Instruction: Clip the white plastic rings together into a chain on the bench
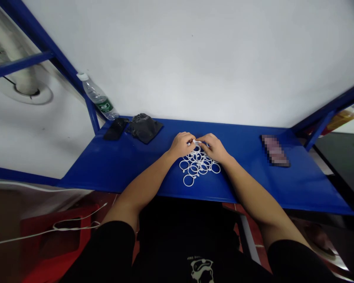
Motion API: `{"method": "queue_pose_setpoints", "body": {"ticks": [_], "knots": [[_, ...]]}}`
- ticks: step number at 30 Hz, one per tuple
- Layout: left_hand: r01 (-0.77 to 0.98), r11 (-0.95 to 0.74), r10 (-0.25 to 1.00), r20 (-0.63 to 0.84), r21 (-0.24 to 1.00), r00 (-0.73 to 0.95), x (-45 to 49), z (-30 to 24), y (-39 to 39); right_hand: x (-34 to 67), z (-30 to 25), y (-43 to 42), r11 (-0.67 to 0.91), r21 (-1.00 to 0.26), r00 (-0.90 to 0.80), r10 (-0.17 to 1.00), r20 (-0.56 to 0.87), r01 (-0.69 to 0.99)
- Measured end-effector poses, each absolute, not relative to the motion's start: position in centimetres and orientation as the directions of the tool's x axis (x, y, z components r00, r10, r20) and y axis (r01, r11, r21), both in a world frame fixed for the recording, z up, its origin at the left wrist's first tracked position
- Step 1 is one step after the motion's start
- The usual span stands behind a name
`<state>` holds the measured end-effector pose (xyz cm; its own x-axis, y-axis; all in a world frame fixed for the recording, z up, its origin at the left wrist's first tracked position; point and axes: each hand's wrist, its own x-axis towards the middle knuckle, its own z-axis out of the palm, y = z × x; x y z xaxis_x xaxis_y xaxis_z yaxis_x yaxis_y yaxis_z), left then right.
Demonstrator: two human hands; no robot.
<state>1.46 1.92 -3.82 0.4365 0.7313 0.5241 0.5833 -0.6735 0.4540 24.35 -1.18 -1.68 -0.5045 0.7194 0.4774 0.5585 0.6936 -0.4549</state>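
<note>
My left hand (pixel 181 144) and my right hand (pixel 213 147) meet above the far side of a heap of white plastic rings (pixel 194 169). The fingers of both are closed in a pinch on one white plastic ring (pixel 197 141), seen nearly edge-on between the fingertips. Much of it is hidden by the fingers. The rings below overlap on the blue table (pixel 129 165), and each that shows clearly has a small knob at its join. One ring (pixel 188 181) lies at the near edge of the heap.
A clear plastic bottle (pixel 98 98) leans at the back left. Beside it lie a flat black object (pixel 116 129) and a dark drawstring pouch (pixel 144 127). A blurred-out phone-like object (pixel 275 150) rests on the right. Blue frame bars (pixel 320 129) rise at the sides.
</note>
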Motion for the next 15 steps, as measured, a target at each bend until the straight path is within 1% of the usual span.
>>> {"method": "queue_pose_setpoints", "body": {"ticks": [4, 8, 10, 13, 15], "knots": [[0.584, -0.672, 0.733, 0.525, 0.456, 0.433, 1.3, -3.7, 2.0, 24.2, -2.0, -1.0, 0.673, -0.453, -0.482, 0.738, 0.472, 0.585], [0.588, -0.660, 0.740, 0.537, 0.467, 0.404, 1.3, -3.9, 2.0, 24.3, -2.1, -0.8, 0.699, -0.446, -0.489, 0.712, 0.503, 0.559], [0.567, -0.659, 0.741, 0.554, 0.494, 0.379, 1.4, -4.0, 2.1, 24.7, -2.2, -0.5, 0.678, -0.433, -0.443, 0.725, 0.528, 0.594], [0.512, -0.646, 0.758, 0.555, 0.567, 0.342, 1.6, -4.4, 2.4, 26.1, -2.5, 0.3, 0.559, -0.426, -0.293, 0.787, 0.543, 0.711], [0.506, -0.624, 0.778, 0.536, 0.596, 0.328, 1.6, -4.7, 2.7, 27.3, -3.0, 1.0, 0.441, -0.437, -0.185, 0.838, 0.513, 0.784]]}}
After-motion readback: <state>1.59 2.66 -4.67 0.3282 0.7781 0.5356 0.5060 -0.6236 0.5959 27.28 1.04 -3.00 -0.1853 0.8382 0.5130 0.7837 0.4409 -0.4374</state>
